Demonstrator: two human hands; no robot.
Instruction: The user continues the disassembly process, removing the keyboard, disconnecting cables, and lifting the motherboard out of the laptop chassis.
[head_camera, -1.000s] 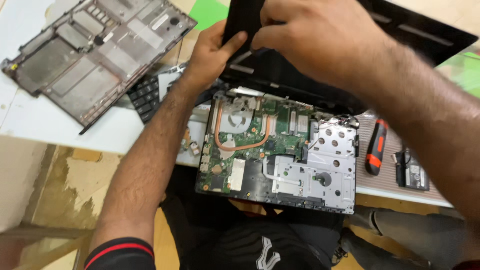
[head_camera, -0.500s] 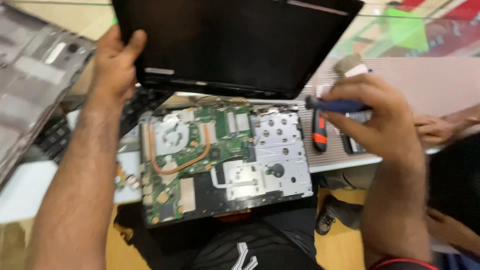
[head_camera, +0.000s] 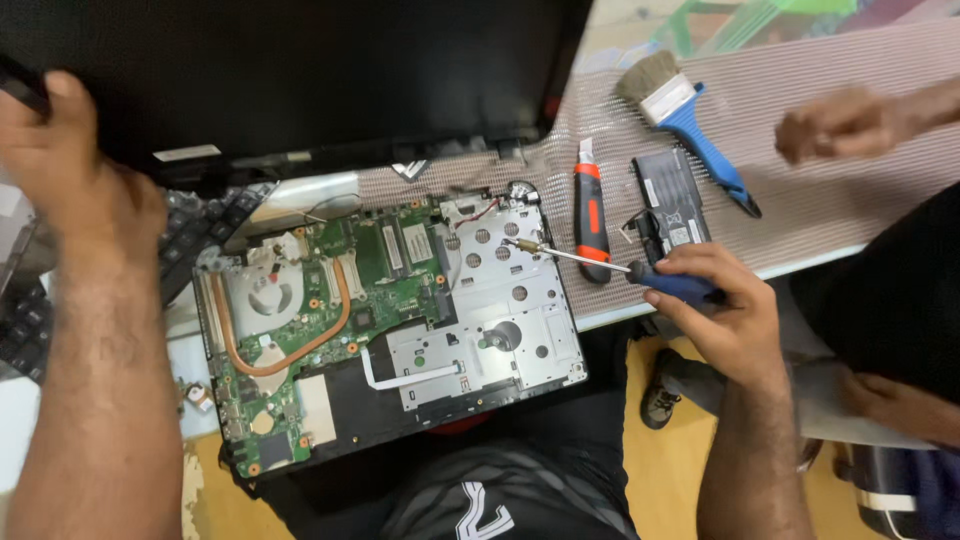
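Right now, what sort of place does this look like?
Probably an electronics repair bench. An opened laptop lies with its green circuit board bared, the right hand holds a screwdriver over it, and a utility knife, a brush and a loose battery pack lie on the table.

Opened laptop base (head_camera: 400, 330) centre; utility knife (head_camera: 591, 220), battery (head_camera: 672, 205) right; brush (head_camera: 680, 110) behind.

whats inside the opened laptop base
Inside the laptop base: a green circuit board, a fan with a copper heat pipe, and a perforated silver metal plate. The screwdriver in the right hand touches that plate. Whatever lies beneath is covered.
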